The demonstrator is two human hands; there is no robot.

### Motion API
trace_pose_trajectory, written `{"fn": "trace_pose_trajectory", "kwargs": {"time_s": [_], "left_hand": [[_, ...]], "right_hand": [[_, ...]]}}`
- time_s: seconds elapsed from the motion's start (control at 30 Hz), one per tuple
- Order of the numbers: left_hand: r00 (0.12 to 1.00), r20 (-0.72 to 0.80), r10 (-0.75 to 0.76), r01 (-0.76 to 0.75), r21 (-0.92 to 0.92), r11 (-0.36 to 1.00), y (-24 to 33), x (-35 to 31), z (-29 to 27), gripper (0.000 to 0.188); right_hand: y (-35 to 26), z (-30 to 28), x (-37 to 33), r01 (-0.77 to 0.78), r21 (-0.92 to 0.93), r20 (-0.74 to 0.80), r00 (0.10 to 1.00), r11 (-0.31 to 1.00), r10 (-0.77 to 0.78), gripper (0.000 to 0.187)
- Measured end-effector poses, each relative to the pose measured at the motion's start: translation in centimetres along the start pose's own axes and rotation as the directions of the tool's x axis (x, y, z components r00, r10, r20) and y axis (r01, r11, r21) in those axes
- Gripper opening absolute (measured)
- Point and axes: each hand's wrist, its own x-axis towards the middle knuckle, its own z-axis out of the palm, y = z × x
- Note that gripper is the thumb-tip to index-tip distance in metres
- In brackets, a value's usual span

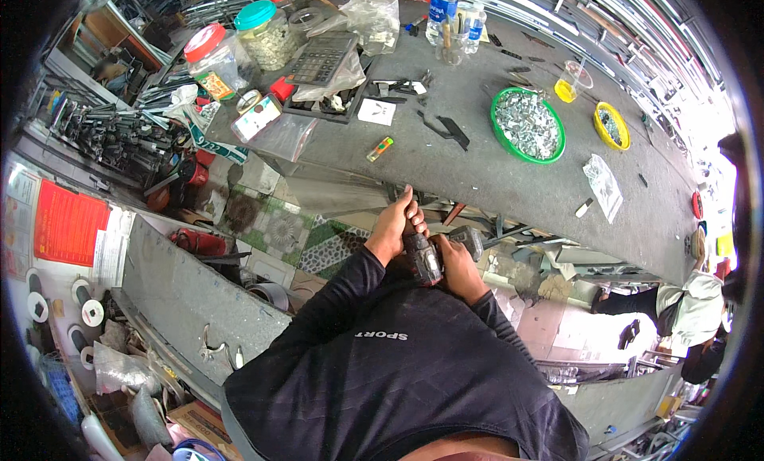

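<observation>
At the bench's [430, 162] near edge: I have the drill [428, 267] between that edge and the dark shirt [422, 373], with both hands on it.
Left hand [390, 228]: wrapped around the drill's front, thumb pointing away from the body; whether a bit sits there I cannot tell (the fingers cover it).
Right hand [460, 268]: clamped on the handle, with the grey battery [468, 240] showing beyond the knuckles.
Drill's front: I judge the step in hand to be handling or adjusting this end rather than driving, since I see no workpiece against it.
Drill's handle: any next move calls, I think, for a steady right hand, and for clear left fingers before the trigger is pressed.
Green basket [560, 138]: it holds metal bits on the bench, well apart from both hands; the yellow basket [625, 130] stands to its right.
</observation>
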Motion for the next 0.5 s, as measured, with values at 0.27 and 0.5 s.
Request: {"fn": "trace_pose_trajectory", "kwargs": {"time_s": [0.27,0.5], "left_hand": [[0.933,0.284,0.223,-0.334,0.445,0.831,1.7,-3.2,7.3,0.074],[0.807,0.591,-0.026,-0.373,0.542,0.753,2.6,-4.4,9.4,0.072]], "right_hand": [[-3.2,-6.9,-1.4,-0.037,0.055,-0.216,0.975,0.998,0.048,0.068],[3.0,-6.7,-0.7,-0.218,0.675,-0.135,0.903,0.705,0.408,0.066]]}}
